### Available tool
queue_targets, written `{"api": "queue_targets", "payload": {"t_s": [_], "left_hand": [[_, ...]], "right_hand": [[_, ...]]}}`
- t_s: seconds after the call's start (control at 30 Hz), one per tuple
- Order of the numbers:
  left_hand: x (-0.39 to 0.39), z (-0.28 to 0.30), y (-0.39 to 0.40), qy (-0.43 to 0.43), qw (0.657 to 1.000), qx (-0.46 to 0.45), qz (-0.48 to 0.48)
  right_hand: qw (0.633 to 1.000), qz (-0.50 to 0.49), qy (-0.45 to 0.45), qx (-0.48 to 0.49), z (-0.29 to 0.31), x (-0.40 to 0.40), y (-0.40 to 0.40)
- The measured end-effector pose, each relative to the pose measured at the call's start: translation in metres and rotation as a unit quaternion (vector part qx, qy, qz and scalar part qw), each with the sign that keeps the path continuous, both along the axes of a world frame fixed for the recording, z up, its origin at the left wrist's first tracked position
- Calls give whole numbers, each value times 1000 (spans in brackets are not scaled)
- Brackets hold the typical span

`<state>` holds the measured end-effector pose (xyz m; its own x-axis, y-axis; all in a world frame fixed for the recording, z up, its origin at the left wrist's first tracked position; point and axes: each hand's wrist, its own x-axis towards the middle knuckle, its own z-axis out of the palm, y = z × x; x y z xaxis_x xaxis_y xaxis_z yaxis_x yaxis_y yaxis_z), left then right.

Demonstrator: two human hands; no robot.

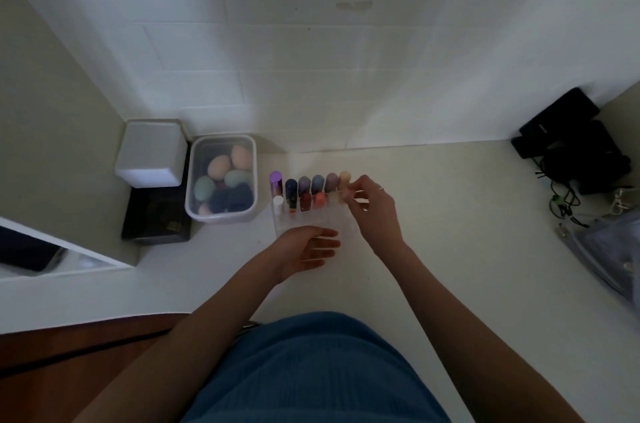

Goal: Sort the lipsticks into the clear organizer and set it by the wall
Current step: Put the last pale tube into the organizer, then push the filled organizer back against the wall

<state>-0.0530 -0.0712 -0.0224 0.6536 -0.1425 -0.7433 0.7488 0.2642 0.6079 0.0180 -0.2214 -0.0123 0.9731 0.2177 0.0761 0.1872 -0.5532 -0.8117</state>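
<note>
1. Evidently, the organizer [311, 218] is being kept on the desk [433, 232], near the wall [311, 58] but not yet against it, just beside a lidded tub [221, 178] of sponges.
2. The lipsticks [311, 190] are being held upright in its rows, caps up, probably so that each colour is being shown at a glance.
3. The left hand [306, 247] is being laid at the organizer's near edge, fingers straight and relaxed, grasping nothing; by judgement the organizer is being steadied there while it is filled.
4. The right hand [372, 206] is being held over the right end of the back row, fingertips [350, 187] pinched at the pale lipstick [343, 180]; whether that lipstick is being gripped or only touched cannot be told.
5. The organizer's clear walls are hardly being made out against the pale desk, and its near slots are being blurred, so how many are unfilled cannot be told.
6. Dark gear [571, 142] with cables is being cut off at the right, and a bag [609, 249] too.
7. A white box [152, 154] is being stacked on a dark case [156, 218] at the left.
</note>
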Motion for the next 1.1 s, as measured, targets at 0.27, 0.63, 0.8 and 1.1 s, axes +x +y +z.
{"api": "queue_targets", "payload": {"t_s": [0.27,0.63,0.8,1.1], "left_hand": [[-3,-1,-3,-25,994,102,-37],[-14,-10,7,-116,944,267,-153],[-20,-18,15,-135,916,338,-170],[-21,-27,15,-164,886,406,-152]], "right_hand": [[997,-26,72,29,-7,-1,-5],[976,-60,208,12,-31,-13,-12],[979,-28,199,-27,-31,-16,-9],[983,-11,172,-62,-34,-21,-3]]}}
